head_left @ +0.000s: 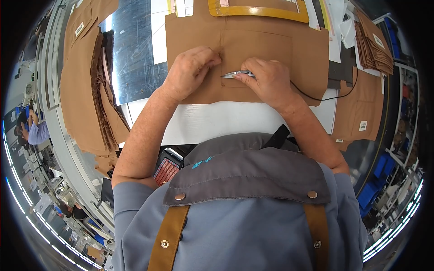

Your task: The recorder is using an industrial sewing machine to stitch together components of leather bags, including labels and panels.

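A brown fabric panel [266, 45] with a stitched rectangular outline lies before me. Near the vertical stitch line, my left hand [190, 70] is closed with thumb and fingertips pinched against the fabric; what lies between them is too small to make out. Just right of it, my right hand [266, 79] is closed around small silver thread snips [233, 74], their tips pointing left at the stitch line near the lower corner of the outline. A black cord [323, 98] runs from beside the right hand toward the right of the table.
Stacked brown pieces [370, 49] lie right, more [79, 90] left. A yellow template [257, 13] is at the back, a metal sheet [133, 54] at left, a white board [217, 122] under the panel. Blue bins [377, 180] stand lower right. A co-worker [34, 128] is at far left.
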Tool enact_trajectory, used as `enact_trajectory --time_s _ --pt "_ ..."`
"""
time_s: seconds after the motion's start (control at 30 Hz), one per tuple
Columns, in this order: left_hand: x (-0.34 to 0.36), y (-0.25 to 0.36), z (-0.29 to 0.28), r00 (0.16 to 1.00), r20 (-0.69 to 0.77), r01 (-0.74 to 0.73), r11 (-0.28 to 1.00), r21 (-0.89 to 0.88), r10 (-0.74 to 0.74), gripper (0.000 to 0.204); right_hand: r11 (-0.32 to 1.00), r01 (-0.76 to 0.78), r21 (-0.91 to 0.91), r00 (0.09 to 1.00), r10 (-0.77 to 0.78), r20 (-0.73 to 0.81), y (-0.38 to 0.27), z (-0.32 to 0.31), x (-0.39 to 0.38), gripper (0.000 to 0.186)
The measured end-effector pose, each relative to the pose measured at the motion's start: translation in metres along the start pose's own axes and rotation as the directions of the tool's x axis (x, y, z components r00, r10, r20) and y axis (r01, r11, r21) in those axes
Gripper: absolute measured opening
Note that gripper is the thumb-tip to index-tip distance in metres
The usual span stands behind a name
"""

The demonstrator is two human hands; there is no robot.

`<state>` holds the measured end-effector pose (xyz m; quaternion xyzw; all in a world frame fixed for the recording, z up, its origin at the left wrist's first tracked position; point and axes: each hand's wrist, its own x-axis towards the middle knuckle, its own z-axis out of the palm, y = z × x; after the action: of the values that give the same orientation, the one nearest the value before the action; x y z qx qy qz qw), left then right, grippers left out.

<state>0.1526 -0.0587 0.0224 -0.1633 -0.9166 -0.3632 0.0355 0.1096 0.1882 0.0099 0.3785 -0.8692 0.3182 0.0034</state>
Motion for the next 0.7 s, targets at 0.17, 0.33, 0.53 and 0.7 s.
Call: enact_trajectory --time_s 0.17,0.33,0.53,0.7 --pt "-0.002 -0.011 -0.011 0.916 -0.278 0.256 0.955 -0.152 -0.289 0.014 0.999 -0.012 0.029 0.998 0.011 0.056 -0.001 -0.009 -0.003 0.032" --pt "0.011 -0.028 -0.04 0.892 -0.443 0.254 0.908 0.332 -0.088 0.022 1.0 0.012 -0.001 0.995 -0.012 0.095 0.006 -0.02 -0.016 0.032" --pt "0.018 -0.003 -0.008 0.996 -0.079 0.04 0.996 0.079 -0.034 0.037 1.0 -0.022 -0.009 0.995 0.023 0.095 0.004 -0.026 -0.025 0.032" --pt "0.038 0.006 0.013 0.956 0.088 -0.293 0.911 0.288 0.28 0.034 0.998 -0.057 -0.005 0.996 0.058 0.066 0.007 -0.028 -0.03 0.033"
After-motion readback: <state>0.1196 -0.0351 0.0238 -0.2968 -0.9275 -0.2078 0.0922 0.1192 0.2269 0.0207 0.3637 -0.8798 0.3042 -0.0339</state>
